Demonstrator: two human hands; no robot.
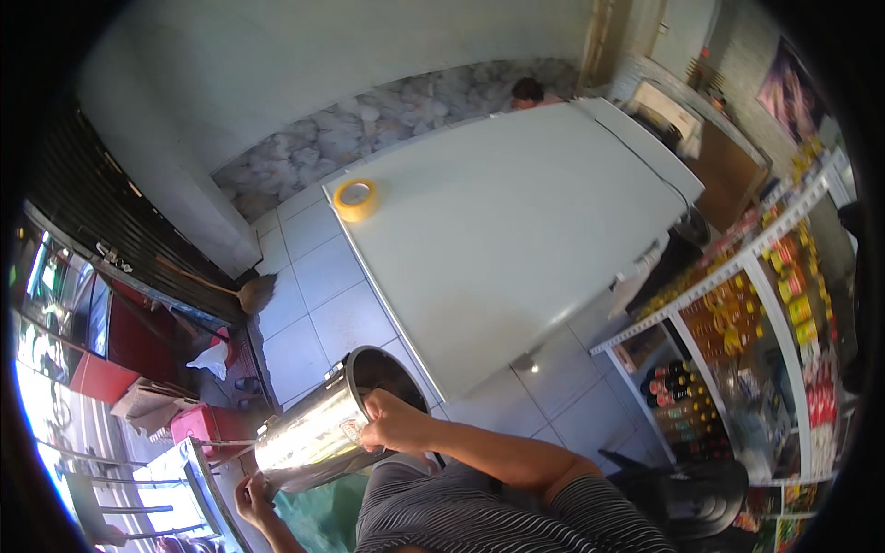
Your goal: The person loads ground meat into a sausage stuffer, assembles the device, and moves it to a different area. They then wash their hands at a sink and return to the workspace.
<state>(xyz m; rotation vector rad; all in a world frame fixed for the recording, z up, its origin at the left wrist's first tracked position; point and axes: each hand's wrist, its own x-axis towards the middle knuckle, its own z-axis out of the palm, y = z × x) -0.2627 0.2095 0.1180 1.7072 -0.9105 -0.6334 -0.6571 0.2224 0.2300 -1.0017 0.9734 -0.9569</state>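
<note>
The inside of the shiny silver metal cylinder (309, 435) lay in dark shadow, so any contents could not be made out. The fingertips of the bare left hand (252, 500), near its base, were too small to tell clearly, and the left forearm (282, 532) was cut off by the lower edge. The broad, flat white table (498, 240) hid all but the dark-haired head (527, 90) of another person. Bottles on the white-framed shelf (682, 300) were blurred.

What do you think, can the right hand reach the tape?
Probably not: the right hand holds the metal container, and the tape roll lies near the far left corner of the white surface.
</note>
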